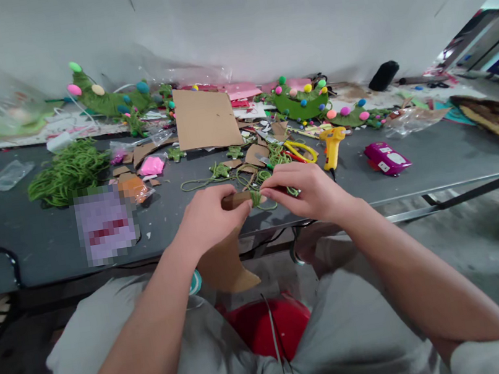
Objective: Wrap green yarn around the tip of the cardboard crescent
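Observation:
My left hand (210,218) is closed around a brown cardboard piece (236,199) held at the table's front edge; the piece hangs down below my hand (226,265). My right hand (308,187) pinches green cord (257,197) that is wrapped round the cardboard's narrow end. More of the same green cord (211,181) trails loosely over the grey table (42,243) just behind my hands. Both hands nearly touch each other at the wrapped spot.
A yellow glue gun (332,144), yellow-handled scissors (300,151), a magenta box (386,158), a flat cardboard sheet (204,119), a heap of green cord (66,170) and green pom-pom decorated shapes (302,101) litter the table. A red stool (270,327) shows between my knees.

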`<action>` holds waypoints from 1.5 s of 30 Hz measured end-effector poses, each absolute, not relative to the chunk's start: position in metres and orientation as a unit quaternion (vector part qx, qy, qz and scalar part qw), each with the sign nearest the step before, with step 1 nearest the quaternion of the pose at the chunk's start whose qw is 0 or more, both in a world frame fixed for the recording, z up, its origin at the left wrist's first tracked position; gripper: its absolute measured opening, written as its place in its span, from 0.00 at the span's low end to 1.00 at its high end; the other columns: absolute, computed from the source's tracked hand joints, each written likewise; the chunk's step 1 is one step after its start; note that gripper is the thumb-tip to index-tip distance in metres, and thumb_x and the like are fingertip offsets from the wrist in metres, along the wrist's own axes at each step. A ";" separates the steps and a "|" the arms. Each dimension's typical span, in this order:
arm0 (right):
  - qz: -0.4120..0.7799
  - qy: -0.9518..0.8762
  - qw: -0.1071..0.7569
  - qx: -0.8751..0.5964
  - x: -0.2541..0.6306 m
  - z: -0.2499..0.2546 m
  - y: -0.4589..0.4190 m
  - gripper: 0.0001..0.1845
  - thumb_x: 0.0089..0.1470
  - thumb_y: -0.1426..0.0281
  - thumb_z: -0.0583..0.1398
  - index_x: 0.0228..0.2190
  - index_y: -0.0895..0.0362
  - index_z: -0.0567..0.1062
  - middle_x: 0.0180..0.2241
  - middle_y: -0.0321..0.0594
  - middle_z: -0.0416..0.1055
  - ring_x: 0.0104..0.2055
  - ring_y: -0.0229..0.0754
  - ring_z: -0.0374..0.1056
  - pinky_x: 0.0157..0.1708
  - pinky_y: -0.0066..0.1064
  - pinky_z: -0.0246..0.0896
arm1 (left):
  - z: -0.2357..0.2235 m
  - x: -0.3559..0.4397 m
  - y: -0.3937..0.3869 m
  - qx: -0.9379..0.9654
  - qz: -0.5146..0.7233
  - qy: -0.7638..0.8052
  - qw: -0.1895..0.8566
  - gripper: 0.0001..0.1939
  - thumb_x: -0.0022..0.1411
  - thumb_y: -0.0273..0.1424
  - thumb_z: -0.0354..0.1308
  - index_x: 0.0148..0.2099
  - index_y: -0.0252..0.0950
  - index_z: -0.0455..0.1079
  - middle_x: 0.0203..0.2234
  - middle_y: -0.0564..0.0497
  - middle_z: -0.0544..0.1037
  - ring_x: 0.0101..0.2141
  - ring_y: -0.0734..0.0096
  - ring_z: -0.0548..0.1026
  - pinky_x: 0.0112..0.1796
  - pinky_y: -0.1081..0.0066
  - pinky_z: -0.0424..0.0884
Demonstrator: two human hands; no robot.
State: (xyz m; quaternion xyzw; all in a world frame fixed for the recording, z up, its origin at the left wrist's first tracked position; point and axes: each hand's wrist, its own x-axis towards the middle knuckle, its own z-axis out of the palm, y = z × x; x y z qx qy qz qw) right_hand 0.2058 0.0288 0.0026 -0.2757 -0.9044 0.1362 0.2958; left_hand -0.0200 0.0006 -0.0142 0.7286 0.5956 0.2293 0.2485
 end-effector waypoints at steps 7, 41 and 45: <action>0.178 -0.876 0.318 -0.314 0.209 0.000 0.036 0.10 0.64 0.66 0.58 0.33 0.58 0.76 0.29 0.38 0.71 0.29 0.35 0.62 0.32 0.29 0.57 | -0.008 -0.015 -0.003 0.749 0.229 0.513 0.350 0.19 0.58 0.41 0.59 0.24 0.38 0.57 0.20 0.57 0.59 0.23 0.73 0.58 0.24 0.71 0.52; 0.136 -0.924 0.199 -0.296 0.201 0.003 0.026 0.07 0.62 0.70 0.58 0.34 0.58 0.75 0.32 0.40 0.72 0.34 0.38 0.66 0.36 0.30 0.59 | -0.012 -0.019 -0.006 0.752 0.173 0.583 0.253 0.19 0.59 0.46 0.57 0.25 0.39 0.62 0.20 0.54 0.68 0.22 0.70 0.63 0.23 0.69 0.52; 0.194 -0.907 0.236 -0.289 0.204 0.004 0.030 0.07 0.63 0.69 0.58 0.34 0.59 0.74 0.32 0.39 0.72 0.33 0.37 0.64 0.35 0.29 0.58 | -0.011 -0.019 -0.006 0.769 0.178 0.538 0.296 0.18 0.59 0.44 0.58 0.25 0.38 0.60 0.20 0.55 0.64 0.23 0.71 0.61 0.23 0.70 0.52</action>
